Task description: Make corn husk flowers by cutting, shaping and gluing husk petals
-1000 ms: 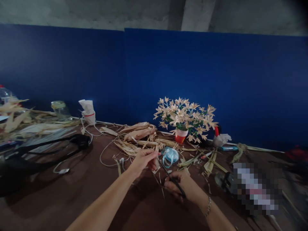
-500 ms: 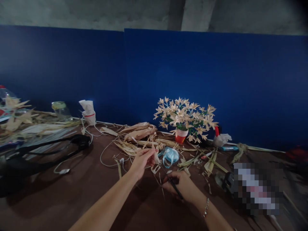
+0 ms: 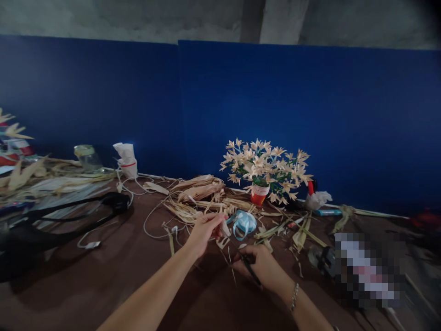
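My left hand (image 3: 206,231) is closed in a pinch on a small pale piece of dried husk (image 3: 225,229), partly hidden by the fingers. Just to its lower right, my right hand (image 3: 260,264) is closed round a slim black tool (image 3: 252,272), whose thin tip points up toward the left hand; I cannot make out its exact kind. Thin pale strands stick out by the right fingertips. Behind the hands lie a coil of light blue ribbon (image 3: 245,222) and a heap of dried corn husks (image 3: 200,188).
White flowers (image 3: 257,163) stand in a red paper cup (image 3: 259,195) by the blue partition. White cables, a glass jar (image 3: 88,158), a white cup with tissue (image 3: 128,168) and a black strap (image 3: 115,202) are on the left. Husk scraps and a teal object (image 3: 328,213) lie right.
The large pale husk flower at the far left has shifted left, partly out of view. Both my hands stay almost in place.
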The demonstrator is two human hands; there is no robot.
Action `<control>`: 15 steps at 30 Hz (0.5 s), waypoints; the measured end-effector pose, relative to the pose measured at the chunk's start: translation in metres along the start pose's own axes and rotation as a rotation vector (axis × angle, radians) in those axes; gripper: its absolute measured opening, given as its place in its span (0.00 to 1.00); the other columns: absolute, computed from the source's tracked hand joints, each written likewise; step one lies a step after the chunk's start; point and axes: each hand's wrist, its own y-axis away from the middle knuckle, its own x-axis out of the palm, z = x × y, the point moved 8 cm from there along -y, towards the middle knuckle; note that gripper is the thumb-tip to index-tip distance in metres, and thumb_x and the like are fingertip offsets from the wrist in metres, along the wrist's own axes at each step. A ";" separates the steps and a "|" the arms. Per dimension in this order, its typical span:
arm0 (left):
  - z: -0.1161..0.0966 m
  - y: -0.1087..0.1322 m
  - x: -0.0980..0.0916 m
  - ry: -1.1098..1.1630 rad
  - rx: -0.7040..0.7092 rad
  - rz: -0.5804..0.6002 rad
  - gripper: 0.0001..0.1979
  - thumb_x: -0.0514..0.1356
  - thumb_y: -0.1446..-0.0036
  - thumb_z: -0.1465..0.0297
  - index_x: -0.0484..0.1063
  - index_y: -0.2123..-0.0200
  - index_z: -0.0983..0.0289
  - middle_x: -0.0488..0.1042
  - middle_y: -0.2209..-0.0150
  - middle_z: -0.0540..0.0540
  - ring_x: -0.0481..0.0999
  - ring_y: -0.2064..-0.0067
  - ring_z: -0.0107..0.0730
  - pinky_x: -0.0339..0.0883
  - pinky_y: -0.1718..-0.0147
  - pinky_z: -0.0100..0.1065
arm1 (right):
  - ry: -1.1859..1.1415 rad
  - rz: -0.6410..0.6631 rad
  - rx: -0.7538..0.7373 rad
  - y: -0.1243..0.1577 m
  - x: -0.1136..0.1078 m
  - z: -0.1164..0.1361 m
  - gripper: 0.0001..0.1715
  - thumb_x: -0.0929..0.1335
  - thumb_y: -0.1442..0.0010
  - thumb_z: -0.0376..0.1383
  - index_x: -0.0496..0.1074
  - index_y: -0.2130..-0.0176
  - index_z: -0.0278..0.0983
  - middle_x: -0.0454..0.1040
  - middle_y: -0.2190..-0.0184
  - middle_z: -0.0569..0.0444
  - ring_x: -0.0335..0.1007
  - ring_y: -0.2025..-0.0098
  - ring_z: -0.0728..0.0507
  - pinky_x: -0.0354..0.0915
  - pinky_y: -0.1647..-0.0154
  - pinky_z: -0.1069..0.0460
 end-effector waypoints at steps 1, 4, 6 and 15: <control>0.000 0.000 0.000 0.000 0.001 0.003 0.15 0.63 0.59 0.61 0.74 0.72 0.68 0.65 0.85 0.48 0.63 0.83 0.20 0.54 0.84 0.22 | -0.001 0.004 0.011 0.000 0.000 0.000 0.15 0.70 0.58 0.42 0.73 0.74 0.31 0.63 0.84 0.59 0.54 0.81 0.53 0.51 0.82 0.59; 0.001 -0.001 -0.002 -0.004 0.012 0.003 0.15 0.62 0.58 0.61 0.74 0.72 0.68 0.65 0.85 0.48 0.63 0.83 0.20 0.54 0.84 0.22 | 0.000 0.018 0.011 -0.001 0.001 -0.001 0.13 0.69 0.57 0.41 0.73 0.74 0.31 0.61 0.85 0.60 0.52 0.81 0.53 0.50 0.83 0.59; 0.003 -0.002 -0.003 -0.009 0.016 -0.004 0.15 0.62 0.58 0.61 0.75 0.71 0.68 0.65 0.85 0.48 0.63 0.83 0.19 0.54 0.84 0.22 | 0.010 0.014 -0.024 -0.001 0.001 0.000 0.11 0.69 0.56 0.39 0.73 0.75 0.32 0.61 0.84 0.60 0.52 0.80 0.53 0.50 0.82 0.59; 0.004 -0.004 -0.006 -0.014 0.052 -0.027 0.15 0.63 0.59 0.61 0.76 0.71 0.67 0.70 0.80 0.51 0.66 0.79 0.22 0.59 0.80 0.23 | 0.048 0.007 -0.049 0.000 -0.001 0.004 0.10 0.67 0.55 0.38 0.72 0.76 0.33 0.62 0.84 0.59 0.52 0.80 0.52 0.51 0.80 0.58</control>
